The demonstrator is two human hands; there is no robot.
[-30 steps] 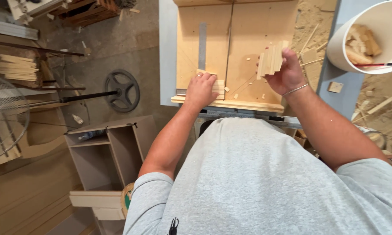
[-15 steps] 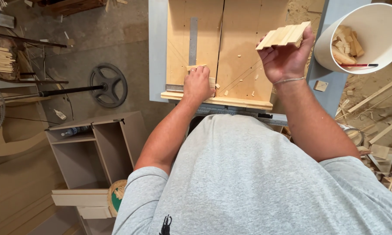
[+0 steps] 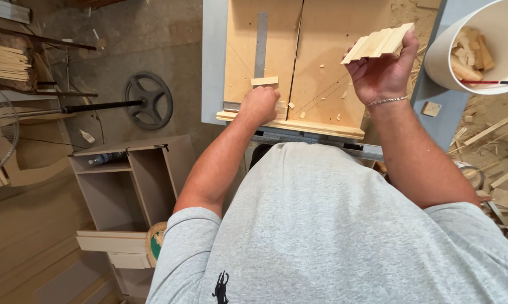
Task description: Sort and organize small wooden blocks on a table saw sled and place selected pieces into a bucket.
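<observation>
Your right hand [image 3: 380,73] is raised above the tabletop, fingers curled around a fanned stack of short pale wood strips [image 3: 379,43]. The strips sit stepped rather than flush, pinched only at their lower ends. If your grip slackens or you tilt the stack further, I judge the outer strips could slide free and scatter onto the plywood sled [image 3: 344,84] below, or off its edge into the sawdust.

Your left hand [image 3: 259,105] is closed in a loose fist low on the sled, just beside its near wooden fence [image 3: 316,128]; whether it holds a small piece I cannot tell. Just above it lies a single short pale wood block [image 3: 264,81], touching the metal ruler strip [image 3: 260,45] set into the sled. The dark slot running up the middle of the sled [image 3: 296,56] passes just beside that hand, so any drift to the right would bring your knuckles over the cut line.

Small offcuts [image 3: 321,66] litter the sled surface; one caught beneath a strip could hold it off flat. The white round plastic bucket of wood scraps [image 3: 462,28] stands near your right elbow's path, and a wide swing might knock it.
</observation>
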